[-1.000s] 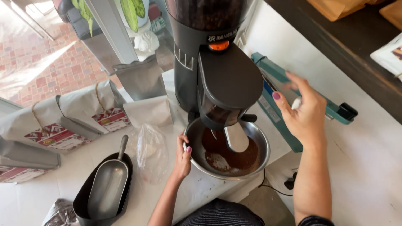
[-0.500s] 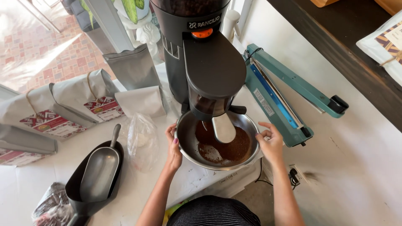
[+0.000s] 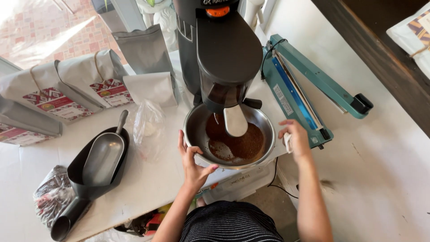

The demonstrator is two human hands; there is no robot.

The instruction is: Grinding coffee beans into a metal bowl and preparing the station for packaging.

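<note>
A round steel bowl (image 3: 264, 125) with brown ground coffee (image 3: 244, 143) in it sits under the spout of a tall black grinder (image 3: 224, 54). My left hand (image 3: 192, 163) rests against the bowl's near left rim, fingers spread along it. At the bowl's right side my right hand (image 3: 295, 139) is curled around a small white thing, close to the rim; whether it touches the bowl I cannot tell. A white chute (image 3: 235, 121) hangs from the grinder over the grounds.
A teal heat sealer (image 3: 309, 89) lies right of the grinder. To the left are a metal scoop (image 3: 103, 157) in a black scoop (image 3: 76, 197), a clear plastic bag (image 3: 148, 125), grey pouches (image 3: 76, 85) and a dark filled bag (image 3: 51, 195).
My right hand has come down from the air beside the grinder to the bowl's right rim. My left hand has stayed at the left rim. The view has shifted closer.
</note>
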